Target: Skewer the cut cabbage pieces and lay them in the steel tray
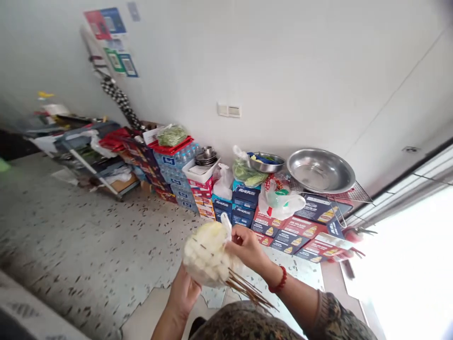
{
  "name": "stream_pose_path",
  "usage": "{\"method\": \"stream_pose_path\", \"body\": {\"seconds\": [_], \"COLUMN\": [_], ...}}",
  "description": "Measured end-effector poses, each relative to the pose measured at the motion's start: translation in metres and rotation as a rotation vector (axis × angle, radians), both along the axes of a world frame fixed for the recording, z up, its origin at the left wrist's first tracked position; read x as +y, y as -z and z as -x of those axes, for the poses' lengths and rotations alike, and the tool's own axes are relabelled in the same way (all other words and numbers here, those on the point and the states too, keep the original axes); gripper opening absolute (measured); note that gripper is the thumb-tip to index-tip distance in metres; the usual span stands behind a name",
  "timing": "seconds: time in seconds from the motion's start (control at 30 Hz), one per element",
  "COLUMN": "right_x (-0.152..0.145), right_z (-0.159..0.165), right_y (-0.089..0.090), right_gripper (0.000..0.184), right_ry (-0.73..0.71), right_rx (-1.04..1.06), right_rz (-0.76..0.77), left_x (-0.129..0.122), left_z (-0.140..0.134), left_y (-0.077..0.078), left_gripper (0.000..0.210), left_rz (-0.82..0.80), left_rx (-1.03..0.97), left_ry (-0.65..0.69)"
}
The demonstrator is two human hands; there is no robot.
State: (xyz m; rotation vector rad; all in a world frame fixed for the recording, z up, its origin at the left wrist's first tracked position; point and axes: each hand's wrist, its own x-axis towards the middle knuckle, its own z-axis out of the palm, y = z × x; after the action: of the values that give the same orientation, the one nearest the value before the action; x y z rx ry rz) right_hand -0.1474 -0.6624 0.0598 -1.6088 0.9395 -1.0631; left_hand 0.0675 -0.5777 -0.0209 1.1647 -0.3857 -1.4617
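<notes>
A clear plastic bag (207, 255) of pale, chunky food on skewers is held up in front of my body. Several brown sticks (247, 288) poke out of its lower right side. My left hand (186, 289) grips the bag from below and the left, its fingers partly hidden behind it. With thumb and fingers closed, my right hand (247, 246) pinches the bag's gathered top, where a white twisted end (225, 221) stands up. A red beaded bracelet (279, 279) circles my right wrist.
Drink boxes (272, 231) and bottled water packs (177, 177) line the wall. On them stand a large steel basin (320, 171), a steel bowl (267, 162), bagged greens (171, 136) and a white bag (281, 204). A metal cart (92, 165) is at left; a bright doorway (406, 255) is at right.
</notes>
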Motion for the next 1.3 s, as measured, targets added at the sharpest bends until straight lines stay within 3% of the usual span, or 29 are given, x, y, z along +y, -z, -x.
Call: {"method": "stream_pose_path", "body": {"seconds": [0.13,0.23,0.43,0.57,0.67,0.87,1.03,1.3], "right_x": [-0.020,-0.039,-0.090,-0.120,-0.133,-0.144,-0.167,-0.232], "right_z": [0.026,0.031,0.012,-0.004,-0.002,0.034,0.077,0.165], "right_y": [0.012,0.015,0.006,-0.007,-0.011,-0.009,-0.015,-0.018], "right_gripper": [0.018,0.019,0.021,0.024,0.024,0.030,0.037,0.032], "right_ry": [0.193,0.299,0.451,0.549,0.628,0.814,0.979,1.299], "right_rx": [0.025,0.049,0.047,0.103,0.094,-0.165,-0.318,0.035], "right_rz": [-0.061,-0.076,-0.084,-0.012,0.003,-0.279,-0.406,-0.256], "left_x": [-0.057,-0.100,-0.185,-0.233,-0.264,-0.331,-0.406,-0.531], "left_z": [0.021,0.028,0.013,-0.002,-0.003,0.016,0.041,0.100], "left_y": [0.005,-0.005,-0.032,-0.035,-0.032,-0.034,-0.042,-0.060], "left_gripper": [0.037,0.043,0.036,0.031,0.033,0.047,0.050,0.043], "left_rz": [-0.112,-0.118,-0.160,-0.159,-0.119,0.014,0.096,0.338], "left_rx": [0.202,0.335,0.315,0.303,0.272,0.064,-0.205,-0.643], "left_ry": [0.037,0.137,0.277,0.367,0.509,0.843,0.827,0.747]}}
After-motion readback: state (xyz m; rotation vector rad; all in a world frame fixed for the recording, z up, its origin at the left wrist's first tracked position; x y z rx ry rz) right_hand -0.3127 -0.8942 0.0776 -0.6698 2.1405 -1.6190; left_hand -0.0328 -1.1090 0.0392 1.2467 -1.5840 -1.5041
